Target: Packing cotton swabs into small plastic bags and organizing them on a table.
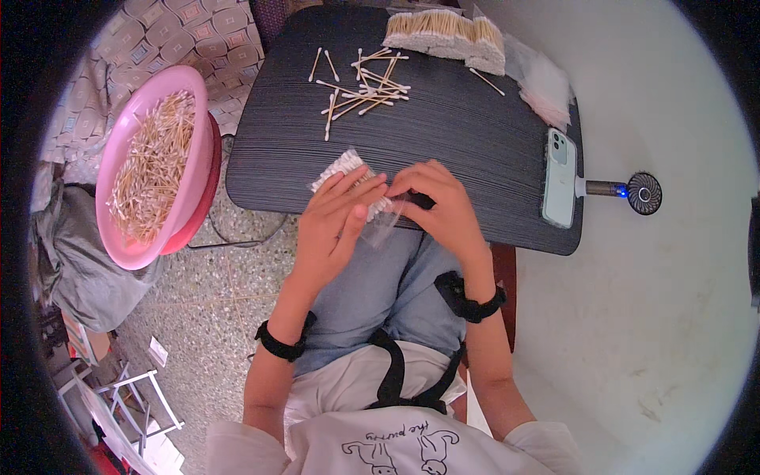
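A small clear plastic bag (385,229) packed with cotton swabs (342,166) lies at the near edge of the dark table. My left hand (331,226) is laid over it, holding it with the fingers across the swabs and the thumb along the near side. At the bag's right end, my right hand (443,204) is closed, thumb and forefinger pinching the loose plastic. Part of the bag is hidden under my left fingers. Farther off, several loose cotton swabs (368,93) are scattered on the tabletop.
Stacked swabs (443,36) stand at the table's far edge, beside a pile of clear bags (546,87). A phone (559,182) and a small fan (643,193) are at the right. Left of the table (277,150), a pink basin (202,87) holds many swabs.
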`<state>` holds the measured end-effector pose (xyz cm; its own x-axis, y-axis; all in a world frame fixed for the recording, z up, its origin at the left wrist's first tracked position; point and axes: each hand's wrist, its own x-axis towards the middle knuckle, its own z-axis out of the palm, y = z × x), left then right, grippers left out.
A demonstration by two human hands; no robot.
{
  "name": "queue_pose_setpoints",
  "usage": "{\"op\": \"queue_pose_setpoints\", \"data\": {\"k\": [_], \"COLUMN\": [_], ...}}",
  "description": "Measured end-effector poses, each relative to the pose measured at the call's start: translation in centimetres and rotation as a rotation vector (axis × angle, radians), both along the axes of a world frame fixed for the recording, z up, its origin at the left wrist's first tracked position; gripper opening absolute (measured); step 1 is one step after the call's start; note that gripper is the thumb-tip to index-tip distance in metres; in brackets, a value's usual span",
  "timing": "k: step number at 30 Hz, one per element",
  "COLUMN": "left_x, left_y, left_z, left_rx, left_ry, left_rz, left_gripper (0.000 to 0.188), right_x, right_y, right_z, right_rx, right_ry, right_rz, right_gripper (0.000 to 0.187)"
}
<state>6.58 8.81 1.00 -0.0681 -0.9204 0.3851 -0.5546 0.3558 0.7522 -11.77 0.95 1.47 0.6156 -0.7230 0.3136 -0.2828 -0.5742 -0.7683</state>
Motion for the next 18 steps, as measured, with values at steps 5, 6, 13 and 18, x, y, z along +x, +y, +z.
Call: {"op": "queue_pose_setpoints", "data": {"k": [5, 6, 13, 18], "left_x": [0.0, 0.1, 0.8, 0.0], "left_y": [-0.2, -0.2, 0.0, -0.5], "left_z": [0.1, 0.1, 0.6, 3.1], "left_rx": [-0.013, -0.014, 0.021, 0.005], "left_ry": [-0.053, -0.053, 0.065, -0.102], "left_rz": [0.017, 0.017, 0.046, -0.004], "left_gripper": [0.036, 0.036, 0.031, 0.047], "right_x": [0.5, 0.5, -0.3, -0.5], "right_y": [0.2, 0.2, 1.1, 2.1], "right_z": [0.1, 0.1, 1.2, 2.7], "right_rx": [0.081, 0.08, 0.052, 0.12], "right_ry": [0.05, 0.049, -0.072, -0.292], "right_rz": [-0.069, -0.069, -0.044, -0.118], "right_gripper": [0.015, 0.015, 0.012, 0.01]}}
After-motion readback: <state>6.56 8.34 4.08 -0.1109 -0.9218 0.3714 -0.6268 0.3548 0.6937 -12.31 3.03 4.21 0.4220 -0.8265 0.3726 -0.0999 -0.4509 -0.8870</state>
